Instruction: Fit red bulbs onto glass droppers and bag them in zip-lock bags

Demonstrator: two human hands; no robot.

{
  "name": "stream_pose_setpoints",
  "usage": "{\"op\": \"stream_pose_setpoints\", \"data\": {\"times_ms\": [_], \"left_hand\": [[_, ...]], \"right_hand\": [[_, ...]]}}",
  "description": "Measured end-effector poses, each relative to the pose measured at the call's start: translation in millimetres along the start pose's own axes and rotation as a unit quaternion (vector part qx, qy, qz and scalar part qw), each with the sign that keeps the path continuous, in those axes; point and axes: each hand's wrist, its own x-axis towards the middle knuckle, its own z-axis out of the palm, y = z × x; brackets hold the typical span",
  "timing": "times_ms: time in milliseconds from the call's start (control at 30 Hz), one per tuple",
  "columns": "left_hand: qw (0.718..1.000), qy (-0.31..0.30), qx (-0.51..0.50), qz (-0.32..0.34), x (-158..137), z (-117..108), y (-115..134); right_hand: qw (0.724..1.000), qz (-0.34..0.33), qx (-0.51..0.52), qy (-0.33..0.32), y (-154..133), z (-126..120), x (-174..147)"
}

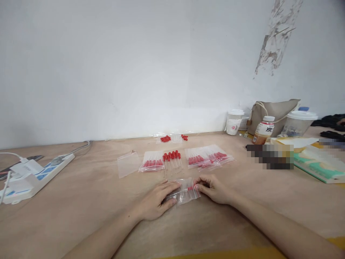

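Note:
A clear zip bag lies on the table in front of me. In its mouth is a tool with a red handle and a thin shaft; its exact kind is too small to tell. My left hand rests over the bag's left end, fingers stretched out and thumb apart. At the right end, my right hand has thumb and fingers pinched at the handle's end, beside the bag's opening. Just beyond stands a row of loose red-handled tools, flanked by filled bags at left and right.
An unfilled clear bag lies left of the row. Small red pieces in clear plastic are by the wall. A power strip sits at left. At right are a paper cup, a bottle, a lidded tub and a grey bag.

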Motion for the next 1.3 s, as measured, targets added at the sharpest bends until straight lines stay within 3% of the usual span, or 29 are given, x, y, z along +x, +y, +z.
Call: {"op": "stream_pose_setpoints", "data": {"times_ms": [200,433,533,733,900,933,1100,1300], "left_hand": [[1.0,0.021,-0.014,-0.013,-2.0,-1.4,-2.1],[0.999,0.023,-0.018,-0.028,-7.6,-8.6,-21.3],[0.999,0.028,-0.021,-0.031,-10.0,-9.9,-24.5],[0.998,0.028,-0.025,-0.046,-11.5,-9.6,-21.9],[0.998,0.035,-0.025,-0.043,-11.8,-8.1,-23.0],[0.998,0.037,-0.026,-0.042,-11.9,-7.8,-23.3],[0.998,0.044,-0.021,-0.039,-11.9,-6.2,-23.7],[0.998,0.041,-0.02,-0.037,-12.3,-5.7,-24.1]], "right_hand": [[0.999,-0.037,-0.029,0.023,6.5,-4.9,3.2],[0.989,-0.086,-0.112,-0.041,4.8,-15.4,2.3],[0.988,-0.102,-0.114,-0.022,10.7,-21.3,0.4],[0.975,0.01,-0.155,0.159,20.6,-36.7,8.6],[0.969,0.097,-0.188,0.131,2.8,-26.2,55.2],[0.957,0.147,-0.208,0.139,0.2,-21.4,68.2],[0.929,0.242,-0.233,0.155,1.3,0.9,124.0],[0.917,0.31,-0.223,0.114,11.1,6.9,147.1]]}}
